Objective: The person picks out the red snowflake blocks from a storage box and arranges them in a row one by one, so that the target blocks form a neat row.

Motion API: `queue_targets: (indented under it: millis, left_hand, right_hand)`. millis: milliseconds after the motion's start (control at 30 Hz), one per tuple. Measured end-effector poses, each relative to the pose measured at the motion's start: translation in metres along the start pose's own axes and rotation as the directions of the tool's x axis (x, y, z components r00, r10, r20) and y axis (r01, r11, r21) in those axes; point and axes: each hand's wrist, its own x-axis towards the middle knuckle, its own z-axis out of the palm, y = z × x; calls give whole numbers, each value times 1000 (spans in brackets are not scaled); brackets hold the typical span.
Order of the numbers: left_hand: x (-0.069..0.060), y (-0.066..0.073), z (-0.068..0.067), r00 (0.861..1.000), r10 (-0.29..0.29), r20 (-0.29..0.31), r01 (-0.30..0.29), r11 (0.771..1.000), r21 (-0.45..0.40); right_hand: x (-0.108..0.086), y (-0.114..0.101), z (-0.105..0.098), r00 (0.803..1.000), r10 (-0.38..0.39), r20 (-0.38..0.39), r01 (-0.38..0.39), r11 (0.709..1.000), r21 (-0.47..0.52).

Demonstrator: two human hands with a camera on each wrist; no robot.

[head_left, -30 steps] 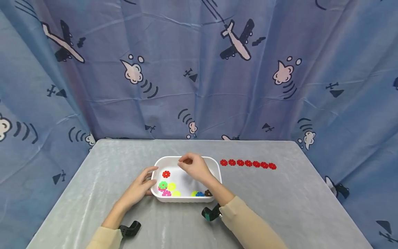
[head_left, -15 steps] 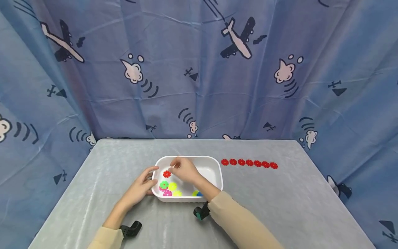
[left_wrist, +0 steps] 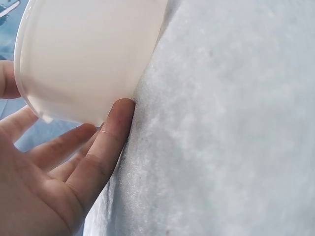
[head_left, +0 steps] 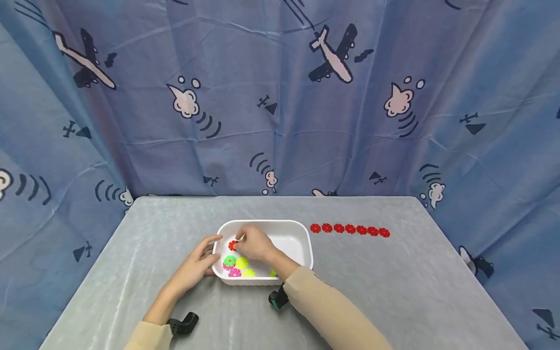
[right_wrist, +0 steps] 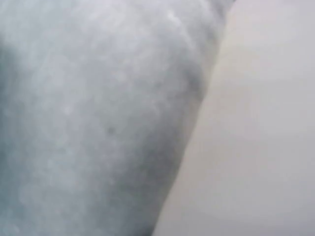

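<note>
A white tray (head_left: 267, 280) sits on the table. My left hand (head_left: 194, 264) holds its left end, with fingertips over the rim; in the left wrist view fingers (left_wrist: 101, 157) lie along the outer wall. Inside the tray my right hand (head_left: 257, 244) reaches left, thumb and index finger bent at a red notched disc (head_left: 231, 246). Fingertips cover part of that disc; whether they pinch it is unclear. Near it lie a green disc (head_left: 229, 261), pink discs (head_left: 235, 273) and yellow discs (head_left: 242, 263). The right wrist view shows only blurred cloth and a pale sleeve.
A row of several red notched discs (head_left: 350, 229) lies on the grey table cover (head_left: 372, 282), right of the tray. Behind the table hangs a blue curtain (head_left: 236, 112) with airplane prints. My right forearm (head_left: 286, 265) crosses the tray's front rim and hides its right front corner.
My right hand has moved left and down across the tray to the red disc. The left hand stays at the tray's left end, and the row of red discs is unchanged.
</note>
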Motion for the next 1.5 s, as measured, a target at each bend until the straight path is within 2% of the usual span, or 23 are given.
queue_targets:
  millis: [567,833,1133,1300,1500]
  left_hand:
    - [-1,2,-1,1000,-3,1,3,1000,9]
    - [-1,2,-1,1000,-3,-2,3,1000,11]
    - [0,0,0,1000,-8,-7,8,1000,16]
    - [0,0,0,1000,-10,-6,10,1000,15]
    - [0,0,-1,1000,-8,1,8,1000,5]
  right_hand:
    - [-2,-7,4,997,55,49,-47,986,-158]
    - [-4,-7,2,994,67,81,-56,990,-126]
    - [-5,-5,1,995,62,79,-58,997,-55]
    - [-6,-4,-3,997,42,66,-41,999,-24]
    - [-8,-1,-13,996,11,92,-10,1000,-5]
